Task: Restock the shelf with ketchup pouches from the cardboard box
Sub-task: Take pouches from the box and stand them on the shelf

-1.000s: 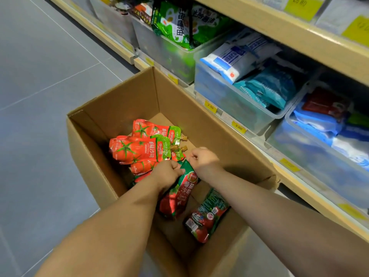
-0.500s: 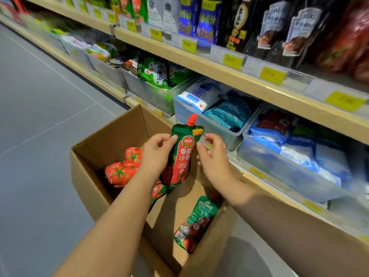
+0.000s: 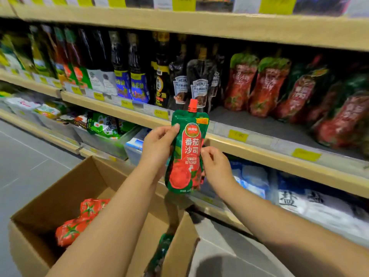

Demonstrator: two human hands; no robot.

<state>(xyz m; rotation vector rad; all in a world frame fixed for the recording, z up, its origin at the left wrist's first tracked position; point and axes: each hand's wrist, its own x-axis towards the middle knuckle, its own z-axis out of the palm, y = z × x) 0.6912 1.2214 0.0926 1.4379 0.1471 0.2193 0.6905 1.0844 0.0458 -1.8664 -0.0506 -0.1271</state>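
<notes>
at lower left the cardboard box (image 3: 60, 196) sits open on the floor against the shelving, so i can lift straight out of it. tomato-printed red pouches (image 3: 83, 222) lie inside, and a green pouch (image 3: 162, 246) leans by the near flap. my left hand (image 3: 157, 145) grips the ketchup pouch (image 3: 186, 154) along its left edge, thumb near the top corner. the pouch is upright in the air above the box, red spout up and label toward me, just in front of the shelf (image 3: 265, 151) lip. i judge this is to check its face before placing it. it reads 番茄沙司 and tomato ketchup. my right hand (image 3: 214, 166) curls its fingers round the right edge lower down, steadying it. behind, dark heinz pouches (image 3: 199, 89) stand on the shelf. right of them is bare grey shelf floor, then shelved ketchup pouches (image 3: 265, 86), likely where this one belongs. the yellow price tag (image 3: 237, 135) is too blurred to read. white bags (image 3: 287, 200) below show 盐.
</notes>
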